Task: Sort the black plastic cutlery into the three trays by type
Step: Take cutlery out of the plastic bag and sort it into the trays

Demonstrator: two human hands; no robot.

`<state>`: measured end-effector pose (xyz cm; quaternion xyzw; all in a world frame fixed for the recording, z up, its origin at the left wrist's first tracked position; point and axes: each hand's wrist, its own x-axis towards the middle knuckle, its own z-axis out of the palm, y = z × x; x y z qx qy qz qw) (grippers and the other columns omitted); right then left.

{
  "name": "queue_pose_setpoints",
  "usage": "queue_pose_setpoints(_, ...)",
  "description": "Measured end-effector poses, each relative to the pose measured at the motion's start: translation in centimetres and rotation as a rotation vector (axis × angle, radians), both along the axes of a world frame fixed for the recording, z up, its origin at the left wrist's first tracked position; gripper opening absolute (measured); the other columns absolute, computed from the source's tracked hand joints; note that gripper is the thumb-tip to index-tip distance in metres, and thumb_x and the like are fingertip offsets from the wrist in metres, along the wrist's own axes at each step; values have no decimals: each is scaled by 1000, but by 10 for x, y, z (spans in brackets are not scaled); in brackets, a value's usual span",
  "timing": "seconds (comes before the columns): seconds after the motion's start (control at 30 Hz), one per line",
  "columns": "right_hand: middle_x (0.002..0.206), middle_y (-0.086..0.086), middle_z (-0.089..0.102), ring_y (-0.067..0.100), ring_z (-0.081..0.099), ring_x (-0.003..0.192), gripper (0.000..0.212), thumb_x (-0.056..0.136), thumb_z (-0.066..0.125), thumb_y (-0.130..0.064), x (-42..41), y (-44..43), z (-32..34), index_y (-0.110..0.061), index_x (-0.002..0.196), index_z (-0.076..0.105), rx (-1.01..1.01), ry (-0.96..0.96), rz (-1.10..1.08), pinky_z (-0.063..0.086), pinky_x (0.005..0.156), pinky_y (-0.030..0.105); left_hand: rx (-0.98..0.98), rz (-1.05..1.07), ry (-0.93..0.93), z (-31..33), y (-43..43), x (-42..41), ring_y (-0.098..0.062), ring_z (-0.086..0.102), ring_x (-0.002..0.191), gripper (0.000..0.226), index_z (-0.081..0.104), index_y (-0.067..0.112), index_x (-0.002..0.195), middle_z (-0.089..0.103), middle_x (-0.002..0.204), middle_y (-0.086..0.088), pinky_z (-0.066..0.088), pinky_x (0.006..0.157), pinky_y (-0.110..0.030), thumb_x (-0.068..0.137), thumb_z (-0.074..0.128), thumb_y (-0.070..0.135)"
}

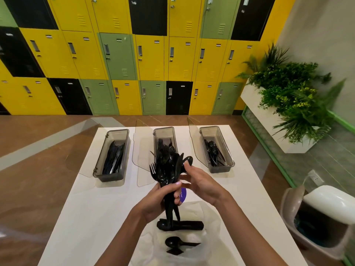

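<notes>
Nearest the person, below the grip, loose spoons [173, 243] and a few more black pieces [181, 225] lie on a clear plastic bag [210, 225] spread on the white bench [90, 208]. Above them the left hand [156, 201] has its grip clamped round the handles of a mixed bundle of cutlery [166, 169], held upright with fork tines and spoon bowls fanning out at the top. The right hand [203, 186] meets the bundle from the right, thumb and fingertips on a spoon [189, 159] at its edge; whether that grip has closed on it I cannot tell.

Beyond the grip stand three trays: the left tray [108, 177] with knives, the middle tray [164, 131] right behind the bundle with forks, and the right tray [221, 168] with spoons.

The step in hand looks to be picking one piece out of the bundle. Next, it needs drawing free without dragging its neighbours, then carrying forward and to the right to the spoon tray.
</notes>
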<state>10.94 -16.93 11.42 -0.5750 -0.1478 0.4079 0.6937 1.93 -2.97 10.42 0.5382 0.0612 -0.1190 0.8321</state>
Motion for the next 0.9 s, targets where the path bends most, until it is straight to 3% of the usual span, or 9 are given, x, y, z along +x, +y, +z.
queue_pose_setpoints(0.17,116,26,64,28,64,102,44,97,49,-37,1,4,-5,-1,117,62,-47,-106,-91,54,88,31,13,53,16,-1,3,1,-11,47,51,27,56,14,60,47,58,0,48,58,-24,84,61,24)
queue_pose_setpoints(0.3,101,10,71,22,66,96,33,96,50,-33,7,11,0,-10,111,68,-12,-109,-192,51,92,35,21,69,46,0,4,0,-9,46,50,28,57,16,57,48,56,1,47,57,-21,83,60,23)
queue_pose_setpoints(0.43,111,7,71,14,69,97,33,102,38,-25,19,14,9,-12,123,61,91,-98,-334,54,77,23,12,86,54,-5,8,0,-9,44,50,31,57,16,57,46,56,1,46,58,-23,85,66,23)
queue_pose_setpoints(0.57,88,3,70,15,69,79,30,103,35,-28,33,12,13,-17,113,61,129,-51,-515,53,70,26,-1,124,56,-9,12,3,-10,41,46,31,53,14,57,44,55,0,44,52,-23,84,67,21)
queue_pose_setpoints(0.67,66,-2,46,5,43,49,27,101,41,-31,38,9,10,-18,113,61,100,-68,-551,39,47,17,34,146,53,-11,12,8,-9,40,42,31,52,15,55,45,53,1,42,47,-23,82,66,22)
queue_pose_setpoints(0.73,60,-9,39,4,29,46,24,97,51,-28,33,8,10,-16,113,64,-1,-199,-476,26,41,15,62,152,47,-13,13,11,-10,40,41,31,52,14,56,45,53,0,41,47,-23,81,69,20)
queue_pose_setpoints(0.83,50,-18,51,0,44,47,22,88,65,-13,20,15,15,-3,108,67,-89,-437,-312,39,50,10,100,125,22,-17,12,17,-12,40,42,23,52,11,63,46,56,-3,40,47,-22,79,65,19)
queue_pose_setpoints(0.9,60,-21,57,-5,56,60,24,82,72,-9,18,22,15,-5,106,70,-104,-543,-243,46,66,10,145,86,18,-17,11,21,-13,41,42,22,52,11,63,47,55,-3,38,48,-22,80,64,17)
